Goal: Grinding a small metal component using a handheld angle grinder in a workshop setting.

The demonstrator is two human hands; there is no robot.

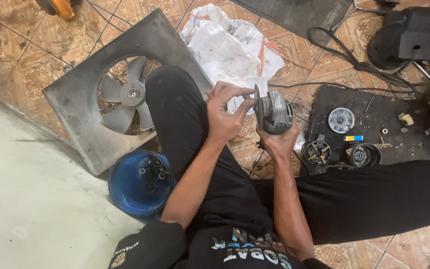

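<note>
The right hand grips a grey motor above the lap, fingers clamped around it. Left hand fingers pinch its front plate, likely mid-disassembly; a steady hold seems needed.

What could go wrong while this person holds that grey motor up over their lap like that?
1. The grey motor is held up only by the right hand, above the legs; a slip might drop it onto a leg or the tiled floor.
2. The left hand's fingers pinch at its thin disc edge, which might nick them.
3. Small screws and parts lie loose on the dark mat; a shifting leg could scatter them.
</note>
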